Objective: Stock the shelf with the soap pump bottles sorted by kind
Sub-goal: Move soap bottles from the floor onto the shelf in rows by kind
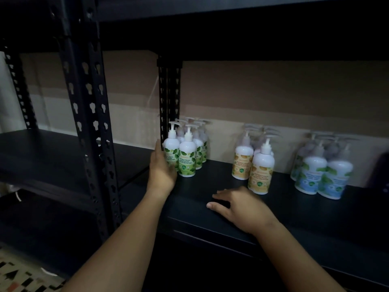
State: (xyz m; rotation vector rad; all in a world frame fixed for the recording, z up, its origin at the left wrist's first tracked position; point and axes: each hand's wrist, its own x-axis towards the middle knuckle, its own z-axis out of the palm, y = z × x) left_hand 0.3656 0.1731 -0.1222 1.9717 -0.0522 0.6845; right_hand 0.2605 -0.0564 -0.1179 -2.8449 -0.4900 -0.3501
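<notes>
Left hand is up against the near left bottle of the green group, palm flat on its side, fingers straight and only touching, not wrapped round anything. Right hand lies low on the dark shelf near its front edge, fingers spread and loose, holding nothing, just in front of the yellow group. Now, these bottles look like smooth, stiff plastic, full by the look of them, so fairly heavy for their size and likely a bit slick at the label. The best hold, I'd say, is round the wide body below the shoulder, not the thin pump neck, which could twist or snap loose. A push low on the side should slide one along; a push high up could tip it into its neighbours. As for looks: white rounded bodies, white pump heads with spouts, and a printed wrap on the lower half. Green leaves on the left cluster, tucked beside the black upright post at the back left; yellow labels in the middle cluster; blue and green on the blue group well to the right. All three clusters stand upright and apart, sorted by kind, against the pale back wall.
</notes>
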